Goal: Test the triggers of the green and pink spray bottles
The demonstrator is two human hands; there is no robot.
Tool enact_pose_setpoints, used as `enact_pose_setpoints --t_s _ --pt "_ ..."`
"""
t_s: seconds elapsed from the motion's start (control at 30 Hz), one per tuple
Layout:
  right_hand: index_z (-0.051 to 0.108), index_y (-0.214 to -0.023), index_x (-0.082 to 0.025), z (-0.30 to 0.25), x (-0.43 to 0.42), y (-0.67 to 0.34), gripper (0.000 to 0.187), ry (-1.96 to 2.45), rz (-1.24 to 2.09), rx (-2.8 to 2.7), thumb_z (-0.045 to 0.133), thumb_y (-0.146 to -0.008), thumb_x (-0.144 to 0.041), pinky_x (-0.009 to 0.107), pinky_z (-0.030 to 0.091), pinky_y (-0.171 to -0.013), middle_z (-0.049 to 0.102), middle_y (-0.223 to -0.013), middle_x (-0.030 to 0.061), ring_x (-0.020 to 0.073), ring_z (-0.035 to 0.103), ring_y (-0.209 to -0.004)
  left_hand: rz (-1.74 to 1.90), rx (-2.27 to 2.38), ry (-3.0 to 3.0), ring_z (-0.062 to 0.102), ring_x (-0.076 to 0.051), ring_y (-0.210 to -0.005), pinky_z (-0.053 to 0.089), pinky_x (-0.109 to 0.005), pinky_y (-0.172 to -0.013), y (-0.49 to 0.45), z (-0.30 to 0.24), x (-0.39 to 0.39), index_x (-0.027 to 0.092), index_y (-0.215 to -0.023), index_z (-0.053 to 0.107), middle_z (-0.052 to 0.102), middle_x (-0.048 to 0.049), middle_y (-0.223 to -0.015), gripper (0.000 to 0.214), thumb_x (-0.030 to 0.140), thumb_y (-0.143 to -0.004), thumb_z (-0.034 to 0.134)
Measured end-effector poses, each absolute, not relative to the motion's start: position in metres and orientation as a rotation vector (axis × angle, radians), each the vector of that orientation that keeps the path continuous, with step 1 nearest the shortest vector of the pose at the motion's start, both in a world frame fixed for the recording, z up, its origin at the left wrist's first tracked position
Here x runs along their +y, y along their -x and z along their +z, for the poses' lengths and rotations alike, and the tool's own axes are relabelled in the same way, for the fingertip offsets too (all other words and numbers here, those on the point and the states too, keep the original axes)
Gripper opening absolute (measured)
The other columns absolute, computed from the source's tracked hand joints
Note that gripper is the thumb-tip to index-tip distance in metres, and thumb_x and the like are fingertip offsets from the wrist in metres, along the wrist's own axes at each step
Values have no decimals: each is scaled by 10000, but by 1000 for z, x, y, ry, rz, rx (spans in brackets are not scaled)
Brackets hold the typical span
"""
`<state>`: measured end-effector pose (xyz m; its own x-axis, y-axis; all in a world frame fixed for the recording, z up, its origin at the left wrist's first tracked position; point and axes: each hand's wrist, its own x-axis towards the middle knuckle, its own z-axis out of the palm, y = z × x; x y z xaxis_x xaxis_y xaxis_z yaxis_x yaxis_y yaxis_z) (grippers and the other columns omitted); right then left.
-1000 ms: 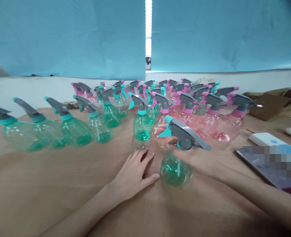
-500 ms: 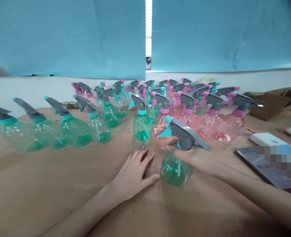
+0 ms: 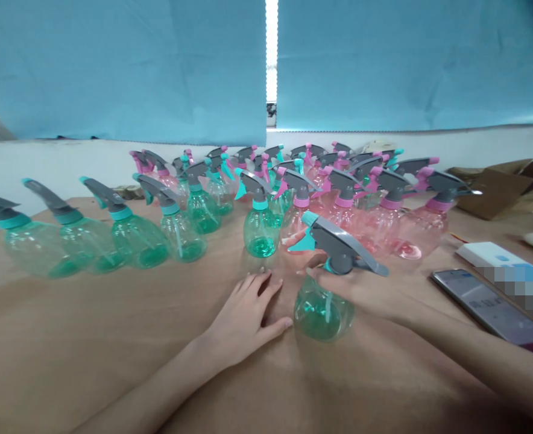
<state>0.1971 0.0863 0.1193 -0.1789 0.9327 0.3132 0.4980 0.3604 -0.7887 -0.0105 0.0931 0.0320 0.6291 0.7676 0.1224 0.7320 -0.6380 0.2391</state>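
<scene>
A green transparent spray bottle with a grey and teal trigger head stands upright on the brown table near the middle. My right hand is wrapped round its neck just below the trigger head. My left hand lies flat on the table to the left of the bottle, fingers stretched out, thumb close to the bottle's base, holding nothing.
A row of green spray bottles runs along the left, and a dense group of pink bottles and green ones stands behind. A phone, a white box and brown cardboard lie at the right. Blue curtains hang behind.
</scene>
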Motion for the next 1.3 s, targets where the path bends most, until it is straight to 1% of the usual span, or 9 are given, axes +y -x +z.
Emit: enact_pose_setpoints --t_s 0.2,0.33,0.47,0.57,0.67,0.8,0.97,1.17,1.3 --pt "565 -646 -250 106 89 -202 55 1299 742 -1771 527 -671 -282 272 528 -544 657 -644 -17 167 637 -616 307 1245 -2687 397 -315 -1301 359 -489 -1039 10 34 93 154 -1380 445 445 -167 -1418 597 511 -912 545" --pt "584 -660 -261 107 89 -202 78 1252 731 -1784 509 -670 -278 277 533 -557 664 -664 -12 164 637 -605 303 1249 -2686 392 -312 -1305 348 -480 -1050 10 34 93 141 -1379 448 442 -171 -1419 604 511 -912 545" --pt "551 -574 -265 104 88 -203 138 1244 711 -1764 508 -705 -275 276 544 -588 619 -582 -20 156 622 -586 299 1266 -2683 392 -314 -1308 351 -483 -1049 10 34 93 147 -1373 456 445 -167 -1420 599 513 -908 547" --pt "557 -569 -266 104 88 -202 114 1198 762 -1726 505 -671 -265 287 568 -626 663 -650 -11 173 656 -663 303 1263 -2688 401 -313 -1303 358 -481 -1045 10 34 92 151 -1366 463 451 -163 -1417 597 515 -902 553" --pt "633 -738 -270 107 90 -199 155 1172 860 -1735 511 -643 -259 334 587 -682 710 -788 16 215 694 -787 304 1260 -2690 404 -311 -1301 365 -479 -1040 9 34 93 149 -1365 463 451 -165 -1418 594 516 -906 548" --pt "652 -946 -280 107 94 -197 285 1113 913 -1709 554 -678 -289 376 590 -762 720 -809 21 243 702 -890 316 1257 -2691 397 -311 -1306 358 -480 -1047 9 34 93 141 -1369 459 452 -169 -1414 600 514 -907 547" --pt "637 -1028 -260 105 94 -199 318 1147 865 -1747 566 -719 -246 364 599 -723 733 -844 13 224 711 -819 339 1237 -2704 405 -319 -1297 365 -496 -1038 11 31 94 151 -1368 458 453 -164 -1415 590 515 -912 538" --pt "597 -1163 -268 103 93 -202 393 1106 878 -1755 606 -770 -266 339 579 -828 730 -1014 18 214 696 -952 361 1226 -2729 410 -324 -1290 363 -507 -1034 11 29 95 168 -1367 453 455 -161 -1408 581 523 -914 530" --pt "572 -1226 -290 103 88 -203 447 1184 818 -1763 646 -788 -337 372 567 -846 723 -1076 7 225 687 -969 359 1228 -2725 414 -319 -1284 358 -494 -1040 11 30 95 168 -1367 451 455 -160 -1402 579 521 -915 532"
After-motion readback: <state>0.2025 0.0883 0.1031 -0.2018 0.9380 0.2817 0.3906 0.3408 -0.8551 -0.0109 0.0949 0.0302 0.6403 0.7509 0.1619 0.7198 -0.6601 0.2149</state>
